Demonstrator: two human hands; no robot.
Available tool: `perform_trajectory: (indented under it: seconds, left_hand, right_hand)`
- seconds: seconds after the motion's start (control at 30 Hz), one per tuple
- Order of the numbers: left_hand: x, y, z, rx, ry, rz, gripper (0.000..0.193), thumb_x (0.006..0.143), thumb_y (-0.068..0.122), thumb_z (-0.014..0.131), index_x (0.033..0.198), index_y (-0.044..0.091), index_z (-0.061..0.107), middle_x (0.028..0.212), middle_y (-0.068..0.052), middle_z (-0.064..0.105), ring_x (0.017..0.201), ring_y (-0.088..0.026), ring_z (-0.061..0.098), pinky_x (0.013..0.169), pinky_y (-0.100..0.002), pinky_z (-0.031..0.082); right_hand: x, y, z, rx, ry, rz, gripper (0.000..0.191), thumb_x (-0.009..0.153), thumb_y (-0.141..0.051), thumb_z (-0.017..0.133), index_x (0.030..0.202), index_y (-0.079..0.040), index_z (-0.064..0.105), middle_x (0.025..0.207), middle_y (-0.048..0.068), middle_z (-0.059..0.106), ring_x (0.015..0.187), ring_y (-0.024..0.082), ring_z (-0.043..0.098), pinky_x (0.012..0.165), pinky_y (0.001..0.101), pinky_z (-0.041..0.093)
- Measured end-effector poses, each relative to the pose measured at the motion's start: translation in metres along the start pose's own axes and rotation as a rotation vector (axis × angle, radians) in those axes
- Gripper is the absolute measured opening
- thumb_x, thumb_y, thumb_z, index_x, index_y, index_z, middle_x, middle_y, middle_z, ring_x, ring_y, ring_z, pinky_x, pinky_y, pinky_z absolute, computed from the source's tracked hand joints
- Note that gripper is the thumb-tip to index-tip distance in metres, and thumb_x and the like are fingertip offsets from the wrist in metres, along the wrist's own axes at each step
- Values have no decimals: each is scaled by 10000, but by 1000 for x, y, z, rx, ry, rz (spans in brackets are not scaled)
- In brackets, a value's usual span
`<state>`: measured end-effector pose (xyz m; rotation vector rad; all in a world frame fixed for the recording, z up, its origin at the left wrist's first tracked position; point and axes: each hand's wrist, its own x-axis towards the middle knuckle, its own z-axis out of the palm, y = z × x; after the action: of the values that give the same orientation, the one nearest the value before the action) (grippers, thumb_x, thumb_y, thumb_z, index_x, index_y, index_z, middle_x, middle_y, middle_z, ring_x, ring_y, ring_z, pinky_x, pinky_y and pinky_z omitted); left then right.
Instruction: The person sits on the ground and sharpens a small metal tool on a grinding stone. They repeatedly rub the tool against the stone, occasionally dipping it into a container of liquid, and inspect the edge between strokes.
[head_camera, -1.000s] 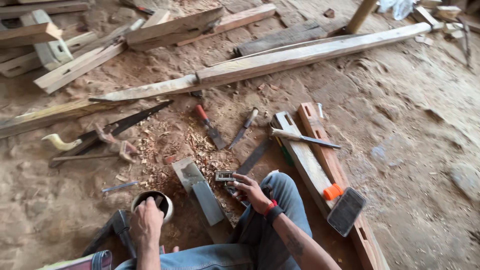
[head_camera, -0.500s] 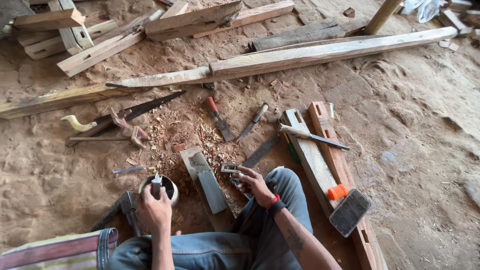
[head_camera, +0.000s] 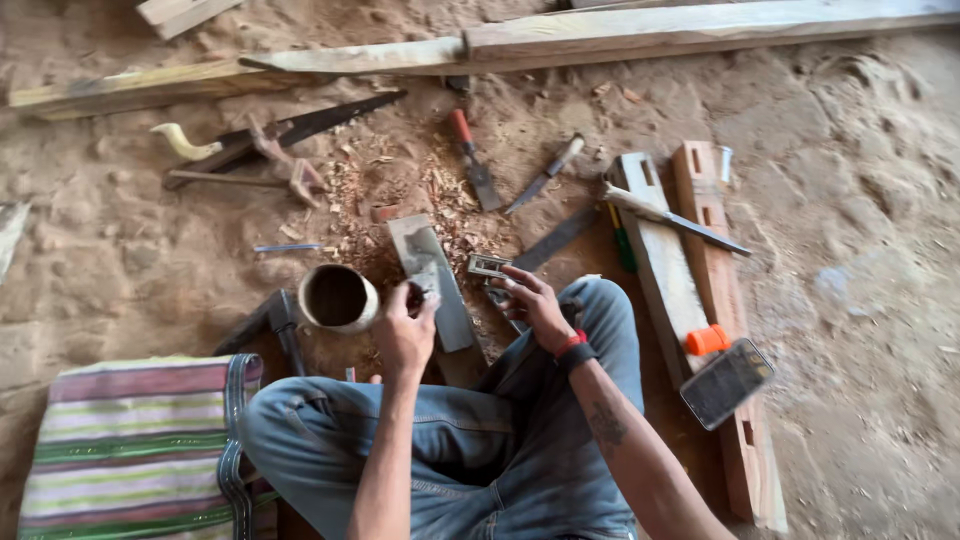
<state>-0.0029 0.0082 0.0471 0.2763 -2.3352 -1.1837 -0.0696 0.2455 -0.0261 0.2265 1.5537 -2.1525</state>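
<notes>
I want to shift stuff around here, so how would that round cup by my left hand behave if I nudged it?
The round cup lies tilted with its dark opening facing up, so a nudge would probably roll it on its curved side. The sandy floor and wood shavings might slow it. It looks hollow, so likely light. The left hand is right beside it.
</notes>
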Motion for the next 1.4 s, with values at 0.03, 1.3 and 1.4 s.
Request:
perform_trajectory:
  seconds: [0.03,1.3,1.4]
  left_hand:
    - [-1,0,1,40,3,64,368,824,206,830,1106,4,710,1000,-166,771,860,-300,763,760,-399,597]
    - [-41,55,-20,-1533,-53,-313,404,885,-102,765,1262,-5,656,1310,-203,694,1290,-389,641,1165,-508,504]
    - [-43,54,-20,-1534,-47,-301,395,887,-111,765,1253,10,677,1319,-195,695,1303,-385,639,1170,-506,503]
  right_hand:
    - [0,0,0,10,-4,0,501,1006,-201,595,1487,-80,519,1273,72,719,791,103,683,684,252,541]
    - [-5,1,5,14,-32,23,492,1008,-212,567,1482,-86,525,1331,69,699,830,97,669,724,262,523]
    - [-7,-1,5,6,-40,22,495,1011,-217,562,1487,-90,517,1339,65,692,849,96,671,736,261,528]
